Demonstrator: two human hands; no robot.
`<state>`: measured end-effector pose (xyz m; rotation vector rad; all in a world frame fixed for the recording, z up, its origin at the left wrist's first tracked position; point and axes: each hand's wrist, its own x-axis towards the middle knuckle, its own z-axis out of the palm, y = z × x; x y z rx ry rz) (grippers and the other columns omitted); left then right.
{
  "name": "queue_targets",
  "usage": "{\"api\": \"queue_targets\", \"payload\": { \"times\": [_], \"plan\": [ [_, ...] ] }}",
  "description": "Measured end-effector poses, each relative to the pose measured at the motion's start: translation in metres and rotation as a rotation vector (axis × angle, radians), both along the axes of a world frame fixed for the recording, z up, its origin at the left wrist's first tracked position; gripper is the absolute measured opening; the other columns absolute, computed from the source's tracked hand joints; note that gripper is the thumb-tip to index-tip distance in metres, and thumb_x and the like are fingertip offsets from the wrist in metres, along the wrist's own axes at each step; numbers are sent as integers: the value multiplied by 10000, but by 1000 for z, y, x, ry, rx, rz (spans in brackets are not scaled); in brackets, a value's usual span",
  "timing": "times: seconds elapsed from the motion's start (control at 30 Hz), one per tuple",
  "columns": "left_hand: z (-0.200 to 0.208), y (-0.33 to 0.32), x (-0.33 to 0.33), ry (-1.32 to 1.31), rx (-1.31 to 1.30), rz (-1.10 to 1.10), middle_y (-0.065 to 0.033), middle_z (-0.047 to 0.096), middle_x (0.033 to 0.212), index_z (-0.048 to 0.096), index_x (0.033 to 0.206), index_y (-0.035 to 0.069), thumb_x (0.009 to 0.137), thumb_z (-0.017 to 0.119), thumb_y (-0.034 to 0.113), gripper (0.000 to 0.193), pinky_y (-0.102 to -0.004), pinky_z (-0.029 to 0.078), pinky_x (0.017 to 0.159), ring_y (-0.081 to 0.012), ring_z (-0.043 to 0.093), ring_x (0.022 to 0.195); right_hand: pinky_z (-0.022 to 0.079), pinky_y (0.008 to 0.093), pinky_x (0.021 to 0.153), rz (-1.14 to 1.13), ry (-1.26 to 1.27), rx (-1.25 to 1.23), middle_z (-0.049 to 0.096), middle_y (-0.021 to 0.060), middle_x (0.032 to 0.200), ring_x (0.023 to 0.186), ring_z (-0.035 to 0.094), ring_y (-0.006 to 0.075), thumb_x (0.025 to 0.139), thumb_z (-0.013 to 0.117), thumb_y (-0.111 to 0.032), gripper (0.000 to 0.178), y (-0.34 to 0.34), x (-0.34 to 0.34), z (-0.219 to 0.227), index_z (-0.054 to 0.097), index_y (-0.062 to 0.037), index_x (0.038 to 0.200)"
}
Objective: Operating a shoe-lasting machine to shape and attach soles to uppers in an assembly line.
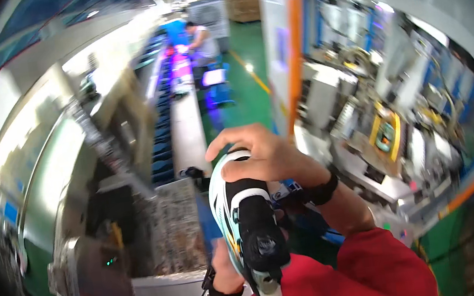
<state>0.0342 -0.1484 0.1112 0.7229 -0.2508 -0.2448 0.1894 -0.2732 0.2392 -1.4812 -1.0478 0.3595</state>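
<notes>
A white, pale green and black sports shoe (221,206) is held upright, end on, in front of my red shirt. A black, partly shiny piece (266,248) fills its opening. My right hand (265,159) is closed over the shoe's upper, far end, with the thumb pressed on the black upper and the index finger curving past the far side. Lower down, my left hand (225,270) grips the shoe's left side near its lower end; most of its fingers are hidden behind the shoe. A dark band circles each wrist.
Left of me is a machine with a worn, stained plate (176,229). Ahead runs a conveyor (187,124) beside dark racks, with a person (201,46) seated farther along. An orange post (293,40) and a machine with a yellow-framed part (386,135) stand at right.
</notes>
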Motion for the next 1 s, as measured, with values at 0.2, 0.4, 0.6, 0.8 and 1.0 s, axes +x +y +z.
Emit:
{"api": "queue_targets", "payload": {
  "times": [0.2, 0.4, 0.6, 0.8, 1.0],
  "plan": [
    [-10, -123, 59, 137, 21, 23, -166, 578, 1289, 436, 1396, 13, 1007, 363, 450, 590, -446, 463, 989, -308, 585, 1142, 517, 257, 725, -707, 256, 225, 676, 106, 1054, 869, 631, 121, 938, 606, -304, 462, -186, -3, -97, 531, 13, 1265],
    [-4, -252, 136, -64, 525, 98, -106, 609, 1181, 437, 1365, -33, 936, 593, 111, 479, -328, 488, 920, -185, 603, 1064, 476, 310, 921, -780, 308, 528, 589, 93, 1259, 1040, 593, 154, 859, 681, -246, 599, -310, -53, -162, 455, -28, 1370],
    [-24, -377, 182, -315, 689, -415, -143, 495, 1386, 210, 1513, -23, 973, 599, 221, 709, -324, 398, 1030, -189, 477, 1244, 455, 310, 939, -1301, 424, 888, 619, 62, 1142, 1033, 586, 154, 783, 685, -28, 532, -410, -56, -223, 521, 21, 1287],
    [-92, -495, 304, -130, 883, -344, -166, 562, 1300, 360, 1414, -83, 916, 667, 364, 736, -316, 485, 919, -192, 563, 1155, 457, 307, 929, -1567, 409, 1065, 600, 78, 1168, 1032, 579, 154, 790, 734, -126, 632, -483, -99, -236, 471, 32, 1343],
    [-203, -612, 398, -433, 1125, -73, -231, 692, 991, 631, 1092, -48, 751, 762, 310, 511, -407, 527, 722, -325, 691, 885, 470, 308, 906, -2105, 267, 700, 579, 76, 1146, 994, 583, 171, 713, 682, -86, 613, -517, -162, -233, 506, 16, 1292]
  ]
}}
